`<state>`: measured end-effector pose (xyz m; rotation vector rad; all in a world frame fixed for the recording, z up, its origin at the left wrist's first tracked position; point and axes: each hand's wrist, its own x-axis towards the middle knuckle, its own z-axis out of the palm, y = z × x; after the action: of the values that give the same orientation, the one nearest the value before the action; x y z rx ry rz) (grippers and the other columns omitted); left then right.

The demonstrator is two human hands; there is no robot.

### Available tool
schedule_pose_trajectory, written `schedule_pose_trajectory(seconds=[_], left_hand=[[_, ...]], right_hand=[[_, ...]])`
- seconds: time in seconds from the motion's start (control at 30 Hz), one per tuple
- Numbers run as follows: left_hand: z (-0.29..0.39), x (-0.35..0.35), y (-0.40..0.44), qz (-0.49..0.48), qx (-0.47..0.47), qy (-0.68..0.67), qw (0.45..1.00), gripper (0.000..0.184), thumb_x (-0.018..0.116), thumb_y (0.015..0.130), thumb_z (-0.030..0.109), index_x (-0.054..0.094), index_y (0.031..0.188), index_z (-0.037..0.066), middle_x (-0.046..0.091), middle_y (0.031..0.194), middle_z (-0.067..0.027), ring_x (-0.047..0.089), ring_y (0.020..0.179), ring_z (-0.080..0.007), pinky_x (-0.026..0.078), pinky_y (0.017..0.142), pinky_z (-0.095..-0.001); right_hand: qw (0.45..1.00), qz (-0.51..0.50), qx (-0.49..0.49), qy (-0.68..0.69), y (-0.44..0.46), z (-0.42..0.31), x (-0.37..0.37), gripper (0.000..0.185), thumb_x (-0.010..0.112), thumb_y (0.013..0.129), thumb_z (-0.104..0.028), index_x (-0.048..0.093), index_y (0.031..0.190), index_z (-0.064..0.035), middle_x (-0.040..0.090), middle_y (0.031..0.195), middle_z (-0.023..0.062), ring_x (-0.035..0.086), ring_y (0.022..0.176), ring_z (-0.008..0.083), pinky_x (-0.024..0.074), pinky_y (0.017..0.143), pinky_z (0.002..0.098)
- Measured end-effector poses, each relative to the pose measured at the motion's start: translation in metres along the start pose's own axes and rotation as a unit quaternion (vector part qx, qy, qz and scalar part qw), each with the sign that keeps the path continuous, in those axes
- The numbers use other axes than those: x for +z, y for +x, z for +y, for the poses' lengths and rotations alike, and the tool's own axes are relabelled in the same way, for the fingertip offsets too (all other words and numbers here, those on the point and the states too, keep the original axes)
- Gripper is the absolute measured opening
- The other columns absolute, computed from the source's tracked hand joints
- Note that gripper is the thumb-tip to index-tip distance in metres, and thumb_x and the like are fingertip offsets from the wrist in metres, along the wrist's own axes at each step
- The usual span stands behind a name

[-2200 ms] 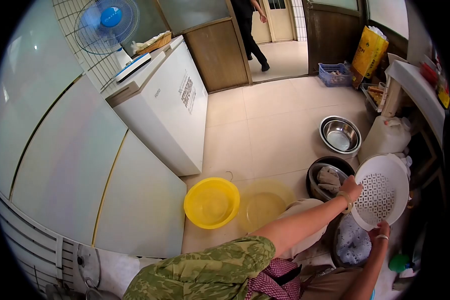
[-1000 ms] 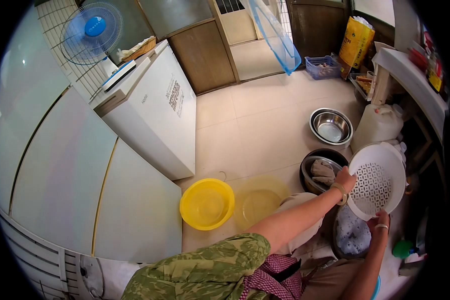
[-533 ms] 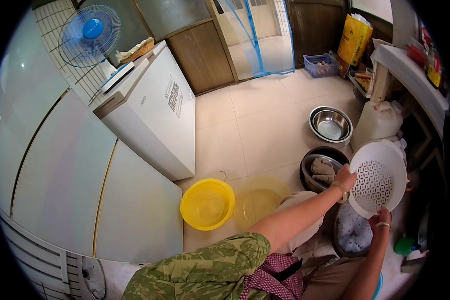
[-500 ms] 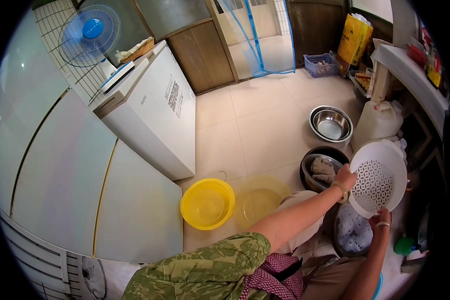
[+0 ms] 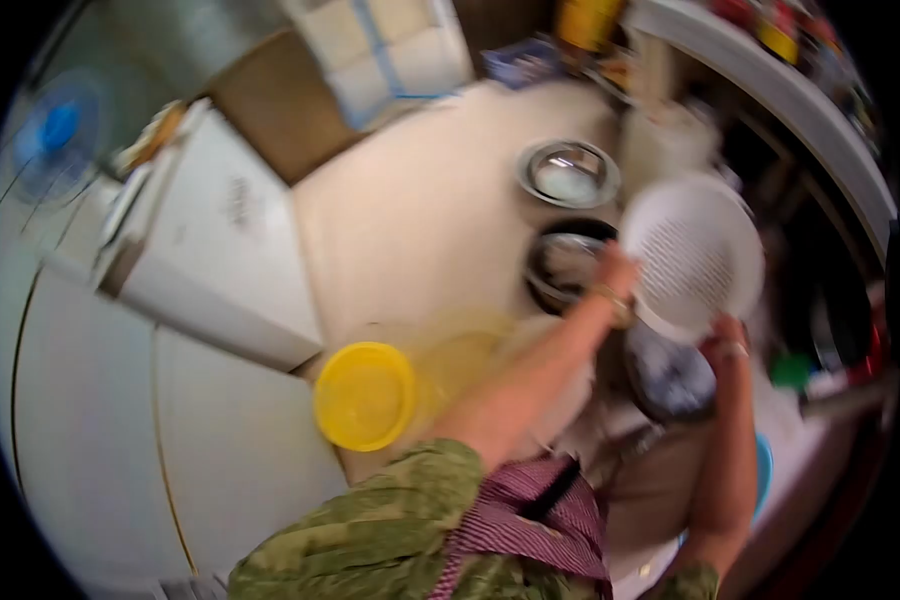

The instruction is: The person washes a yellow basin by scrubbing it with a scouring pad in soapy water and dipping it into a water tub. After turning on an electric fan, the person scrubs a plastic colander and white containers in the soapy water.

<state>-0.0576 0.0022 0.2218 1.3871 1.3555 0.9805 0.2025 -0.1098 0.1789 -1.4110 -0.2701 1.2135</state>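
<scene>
Between my hands is a white plastic colander (image 5: 692, 258) with a perforated bottom, its bowl turned partly toward me. My left hand (image 5: 618, 275), with a bangle at the wrist, grips the rim on its left side. Lower down, my right hand (image 5: 727, 340) holds the near edge of the rim. Under the colander sits a basin of sudsy water (image 5: 673, 378), partly covered by it. Motion blur softens the whole view.
A yellow basin (image 5: 365, 397) stands on the floor left of my arm. Ahead are a dark basin with a metal bowl inside (image 5: 560, 265) and nested steel bowls (image 5: 568, 175). A white freezer (image 5: 220, 235) is at left; a shelf (image 5: 770, 85) runs along the right.
My view has swung to the right and tilted, so the surroundings shift left and up. Both hands still hold the colander over the sudsy basin.
</scene>
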Motion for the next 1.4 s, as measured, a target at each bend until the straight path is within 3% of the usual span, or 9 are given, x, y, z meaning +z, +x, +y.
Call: schedule_pose_trajectory(seconds=[0.1, 0.23, 0.57, 0.7, 0.73, 0.93, 1.13, 1.23, 1.4], left_hand=[[0.002, 0.0, 0.006, -0.04, -0.055, -0.04, 0.997, 0.037, 0.067, 0.08, 0.019, 0.054, 0.106, -0.004, 0.064, 0.104, -0.0234, 0.061, 0.099, -0.0392, 0.046, 0.087, -0.0461], [0.038, -0.011, -0.014, -0.078, -0.117, -0.082, 0.987, 0.03, 0.062, 0.079, 0.013, 0.062, 0.104, -0.005, 0.066, 0.091, -0.017, 0.067, 0.068, -0.0242, 0.055, 0.054, -0.0362], [0.037, 0.002, -0.017, -0.089, -0.071, -0.051, 0.992, 0.032, 0.048, 0.079, 0.002, 0.06, 0.106, -0.012, 0.067, 0.095, -0.0201, 0.07, 0.077, -0.0294, 0.061, 0.059, -0.0368], [0.054, 0.003, -0.031, -0.134, -0.104, -0.131, 0.977, 0.035, 0.047, 0.081, 0.003, 0.056, 0.112, -0.011, 0.066, 0.1, -0.0208, 0.069, 0.084, -0.0317, 0.061, 0.064, -0.04], [0.054, 0.005, -0.032, -0.15, -0.114, -0.15, 0.971, 0.036, 0.047, 0.082, 0.004, 0.055, 0.114, -0.011, 0.065, 0.102, -0.0209, 0.068, 0.086, -0.032, 0.061, 0.066, -0.0411], [0.064, 0.012, -0.042, -0.263, -0.106, -0.2, 0.938, 0.042, 0.043, 0.084, 0.005, 0.047, 0.124, -0.007, 0.061, 0.114, -0.0188, 0.064, 0.098, -0.0305, 0.057, 0.08, -0.0431], [0.071, 0.021, -0.048, -0.324, -0.112, -0.28, 0.897, 0.046, 0.046, 0.082, 0.005, 0.046, 0.126, -0.007, 0.058, 0.12, -0.0194, 0.06, 0.107, -0.0309, 0.055, 0.086, -0.0436], [0.067, 0.029, -0.047, -0.37, -0.137, -0.306, 0.867, 0.048, 0.048, 0.081, 0.004, 0.045, 0.127, -0.007, 0.057, 0.122, -0.0184, 0.06, 0.108, -0.0317, 0.053, 0.089, -0.0451], [0.067, 0.034, -0.052, -0.408, -0.129, -0.349, 0.834, 0.051, 0.051, 0.078, 0.004, 0.044, 0.128, -0.006, 0.056, 0.123, -0.017, 0.058, 0.111, -0.0312, 0.049, 0.095, -0.0457]], right_hand=[[0.994, 0.062, 0.028, -0.082, -0.039, -0.028, 0.029, 0.029, 0.052, 0.072, -0.012, 0.056, 0.1, -0.0065, 0.053, 0.083, 0.0118, 0.056, 0.062, 0.0272, 0.0483, 0.049, 0.0435], [0.999, 0.02, -0.003, -0.04, -0.061, -0.04, 0.04, 0.036, 0.053, 0.07, -0.009, 0.052, 0.106, -0.0054, 0.058, 0.093, 0.0117, 0.058, 0.066, 0.0278, 0.0534, 0.058, 0.0427], [1.0, -0.007, -0.004, -0.001, -0.057, -0.045, 0.027, 0.046, 0.052, 0.08, -0.009, 0.043, 0.124, -0.0042, 0.057, 0.113, 0.0195, 0.065, 0.09, 0.0351, 0.0593, 0.069, 0.0474], [1.0, -0.016, -0.018, -0.009, -0.066, -0.051, 0.021, 0.047, 0.061, 0.084, -0.024, 0.046, 0.126, -0.0073, 0.06, 0.113, 0.0146, 0.065, 0.094, 0.0317, 0.0593, 0.068, 0.0436], [0.999, -0.021, -0.031, -0.031, -0.071, -0.052, 0.017, 0.058, 0.062, 0.086, -0.043, 0.047, 0.129, -0.0077, 0.061, 0.117, 0.0138, 0.065, 0.098, 0.0304, 0.0591, 0.068, 0.0419], [0.997, -0.076, -0.025, 0.0, -0.087, -0.068, -0.004, 0.086, 0.037, 0.084, -0.077, 0.037, 0.145, -0.0161, 0.05, 0.139, 0.0114, 0.049, 0.125, 0.0312, 0.0432, 0.096, 0.0543], [0.958, -0.171, -0.165, 0.161, -0.105, -0.076, -0.028, 0.073, 0.035, 0.092, -0.067, 0.04, 0.142, -0.0139, 0.048, 0.14, 0.0105, 0.049, 0.125, 0.0288, 0.046, 0.095, 0.0507], [0.981, -0.083, -0.166, 0.051, -0.123, -0.085, -0.038, 0.068, 0.048, 0.089, -0.061, 0.04, 0.141, -0.0175, 0.048, 0.137, 0.0132, 0.05, 0.119, 0.0314, 0.0453, 0.091, 0.0509], [0.979, -0.129, -0.133, 0.086, -0.111, -0.083, -0.068, 0.054, 0.056, 0.086, -0.047, 0.05, 0.129, -0.0145, 0.056, 0.124, 0.0118, 0.058, 0.105, 0.03, 0.0504, 0.082, 0.0486]])
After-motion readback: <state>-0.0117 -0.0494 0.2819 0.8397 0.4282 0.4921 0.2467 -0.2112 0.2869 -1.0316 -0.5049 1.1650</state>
